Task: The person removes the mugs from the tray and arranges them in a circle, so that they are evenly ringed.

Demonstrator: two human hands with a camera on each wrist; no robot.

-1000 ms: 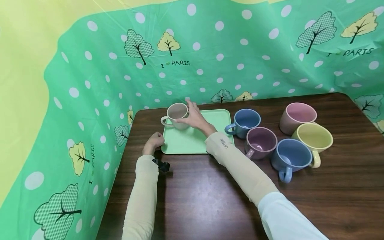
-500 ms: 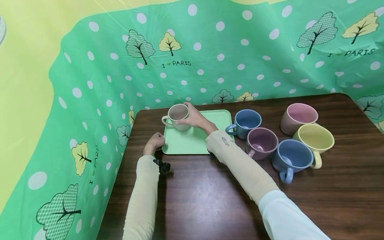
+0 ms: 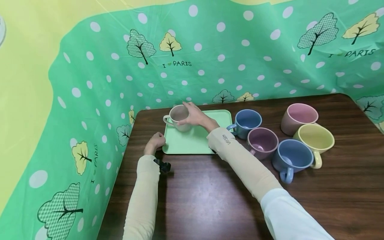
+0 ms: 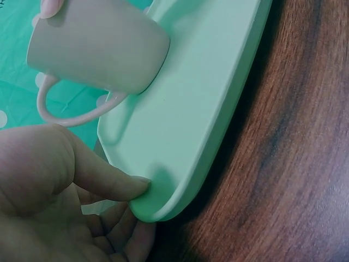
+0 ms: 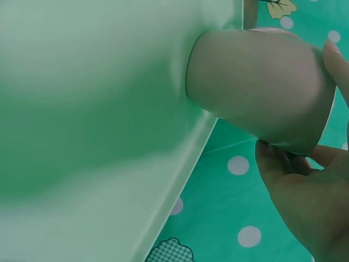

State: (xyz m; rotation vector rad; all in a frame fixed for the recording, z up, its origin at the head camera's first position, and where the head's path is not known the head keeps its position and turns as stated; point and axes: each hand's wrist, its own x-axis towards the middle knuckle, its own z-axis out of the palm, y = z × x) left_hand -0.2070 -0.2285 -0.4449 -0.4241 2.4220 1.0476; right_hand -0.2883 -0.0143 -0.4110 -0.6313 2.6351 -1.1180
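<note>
A pale beige mug [image 3: 180,115] stands upright at the far left end of a light green tray [image 3: 192,143], its handle pointing left. My right hand [image 3: 196,116] grips this mug from the right, near the rim; in the right wrist view the thumb and fingers lie on opposite sides of the mug [image 5: 262,87]. At the tray's near left corner, my left hand [image 3: 155,141] pinches the edge. The left wrist view shows its thumb [image 4: 128,185] on top of the tray [image 4: 185,109], with the other fingers curled at and below the rim.
Right of the tray stand a blue mug [image 3: 247,121], a purple mug [image 3: 261,141], a second blue mug [image 3: 292,156], a yellow mug [image 3: 315,140] and a pink mug [image 3: 297,116]. They sit on the dark wooden table [image 3: 198,193]. A green patterned cloth [image 3: 210,46] hangs behind and left.
My right hand's fingers have closed in on the beige mug's rim. Hand and mug have shifted slightly right. The left hand stays at the tray corner.
</note>
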